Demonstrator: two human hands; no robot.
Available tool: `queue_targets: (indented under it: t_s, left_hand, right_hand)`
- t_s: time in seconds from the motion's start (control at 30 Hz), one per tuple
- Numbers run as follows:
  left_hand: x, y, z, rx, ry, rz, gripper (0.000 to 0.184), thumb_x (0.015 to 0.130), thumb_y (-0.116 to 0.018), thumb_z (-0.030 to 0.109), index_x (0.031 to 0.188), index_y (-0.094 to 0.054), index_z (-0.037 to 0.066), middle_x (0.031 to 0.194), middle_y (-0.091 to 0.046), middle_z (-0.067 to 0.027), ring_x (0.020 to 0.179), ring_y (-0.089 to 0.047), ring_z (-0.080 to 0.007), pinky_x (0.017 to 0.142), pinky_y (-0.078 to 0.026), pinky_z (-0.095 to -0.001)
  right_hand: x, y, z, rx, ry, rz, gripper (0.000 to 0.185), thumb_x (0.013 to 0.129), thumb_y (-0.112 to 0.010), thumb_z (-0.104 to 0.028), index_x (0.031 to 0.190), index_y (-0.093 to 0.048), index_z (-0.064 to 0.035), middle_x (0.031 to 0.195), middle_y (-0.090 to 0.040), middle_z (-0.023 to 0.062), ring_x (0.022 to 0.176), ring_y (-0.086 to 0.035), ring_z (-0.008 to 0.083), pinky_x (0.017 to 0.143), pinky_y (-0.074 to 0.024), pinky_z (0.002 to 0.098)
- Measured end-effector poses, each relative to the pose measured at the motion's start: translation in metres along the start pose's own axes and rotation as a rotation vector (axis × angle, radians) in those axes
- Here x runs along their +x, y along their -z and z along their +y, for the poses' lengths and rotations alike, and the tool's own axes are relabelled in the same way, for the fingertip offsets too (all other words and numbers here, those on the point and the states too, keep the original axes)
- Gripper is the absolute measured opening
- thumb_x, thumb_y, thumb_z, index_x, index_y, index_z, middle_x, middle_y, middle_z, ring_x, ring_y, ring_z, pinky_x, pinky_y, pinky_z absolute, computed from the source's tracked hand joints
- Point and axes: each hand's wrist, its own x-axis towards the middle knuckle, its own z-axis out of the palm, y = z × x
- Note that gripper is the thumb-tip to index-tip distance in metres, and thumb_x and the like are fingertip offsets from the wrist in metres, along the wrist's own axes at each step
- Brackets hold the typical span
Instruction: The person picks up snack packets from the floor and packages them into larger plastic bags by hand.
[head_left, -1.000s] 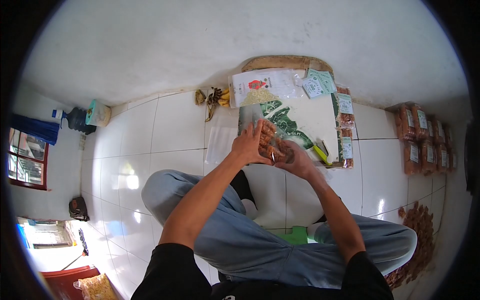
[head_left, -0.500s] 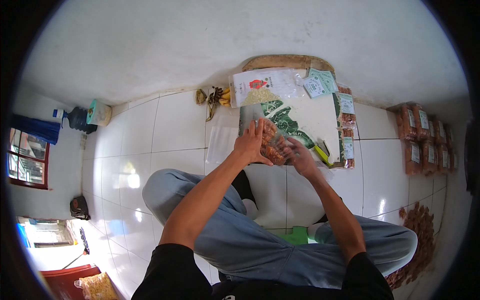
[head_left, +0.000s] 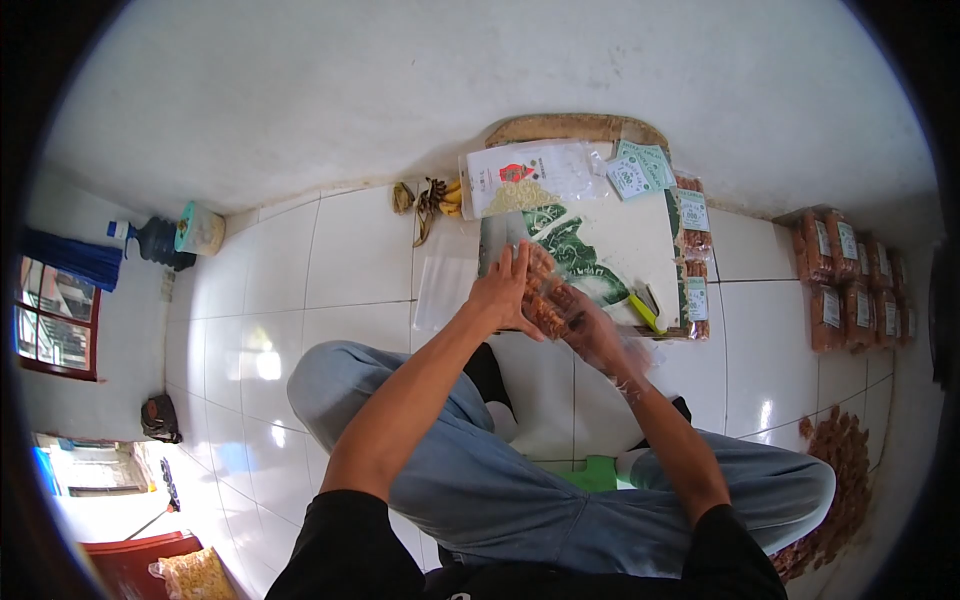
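Observation:
A clear plastic bag of reddish-brown snack pieces (head_left: 543,300) lies tilted over the near edge of a low green and white board (head_left: 630,240). My left hand (head_left: 500,290) holds the bag's left side, fingers along it and thumb beneath. My right hand (head_left: 592,328), blurred, is closed at the bag's lower right end; clear plastic shows beside its wrist. Right of it on the board lies a yellow-green stapler (head_left: 645,308). Printed plastic packaging (head_left: 535,175) and green-white labels (head_left: 640,170) lie at the board's far side.
Labelled snack packs (head_left: 693,215) line the board's right edge. More filled packs (head_left: 845,250) stand at far right, above a pile of loose brown pieces (head_left: 835,460). Bananas (head_left: 451,197) lie left of the board. Clear bags (head_left: 440,290) lie beside its left edge.
My right hand has moved off the bag's end, then back down against it, its fingers now closed there. My left hand has stayed on the bag.

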Motion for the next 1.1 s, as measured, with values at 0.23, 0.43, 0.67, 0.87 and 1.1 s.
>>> queue_targets:
  t_s: [0.23,0.43,0.67,0.87,1.1]
  left_hand:
    - [-0.001,0.008,0.001,-0.09,0.029,-0.078,0.161,0.042,-0.091,0.062,0.152,0.009,0.002,0.154,-0.013,-0.0311,0.139,-0.03,-0.0461,0.109,-0.04,-0.0483]
    - [-0.001,0.0,0.002,-0.068,0.013,0.002,0.154,0.046,-0.092,0.055,0.152,0.007,0.002,0.154,-0.015,-0.0308,0.137,-0.033,-0.0461,0.106,-0.043,-0.0475]
    - [0.002,-0.007,0.002,-0.013,0.026,0.066,0.156,0.045,-0.091,0.057,0.153,0.008,0.003,0.154,-0.016,-0.0266,0.131,-0.041,-0.0439,0.102,-0.048,-0.0431]
    - [-0.001,0.004,0.007,-0.042,0.068,-0.015,0.156,0.044,-0.092,0.056,0.153,0.008,0.004,0.155,-0.014,-0.0276,0.137,-0.033,-0.0449,0.106,-0.044,-0.0467]
    - [0.005,-0.006,0.005,-0.017,0.042,0.009,0.163,0.039,-0.092,0.06,0.152,0.011,0.005,0.156,-0.011,-0.0269,0.142,-0.025,-0.0429,0.108,-0.043,-0.0457]
  right_hand:
    - [-0.005,0.015,-0.04,-0.382,-0.036,-0.098,0.06,0.083,-0.068,-0.001,0.138,-0.043,-0.0055,0.127,-0.058,0.0205,0.115,-0.057,0.0383,0.097,-0.0472,0.0406]
    - [-0.003,0.026,-0.021,-0.347,-0.07,-0.023,0.052,0.087,-0.067,-0.01,0.135,-0.048,-0.007,0.12,-0.06,0.0181,0.109,-0.06,0.0361,0.094,-0.0481,0.0394]
    - [0.003,0.026,0.002,-0.53,0.2,-0.076,0.035,0.091,-0.054,-0.005,0.126,-0.051,-0.0005,0.125,-0.055,0.0214,0.114,-0.054,0.0391,0.099,-0.0428,0.0442]
    - [0.005,0.025,0.001,-0.548,0.28,-0.046,0.034,0.087,-0.055,-0.002,0.121,-0.054,-0.0011,0.119,-0.058,0.0215,0.107,-0.055,0.0416,0.095,-0.0444,0.0452]
    - [0.009,0.024,-0.033,-0.629,0.136,-0.142,0.05,0.084,-0.073,-0.014,0.129,-0.053,-0.003,0.111,-0.063,0.0189,0.103,-0.06,0.0343,0.091,-0.0487,0.0415]
